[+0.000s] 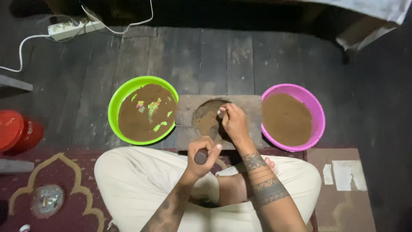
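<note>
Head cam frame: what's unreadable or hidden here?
- Right hand: a small pale thing at the fingertips, mostly covered, too small to identify.
- Left hand: grips a dark round-ended handle; its lower part is hidden by the fist.
- Hollow in the wooden block: partly covered by the right hand.
- Red container: cut by the left edge.

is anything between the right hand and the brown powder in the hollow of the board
Nothing visible: the right hand is already over the hollow of the grey stone board, fingertips at the brown powder.
</note>
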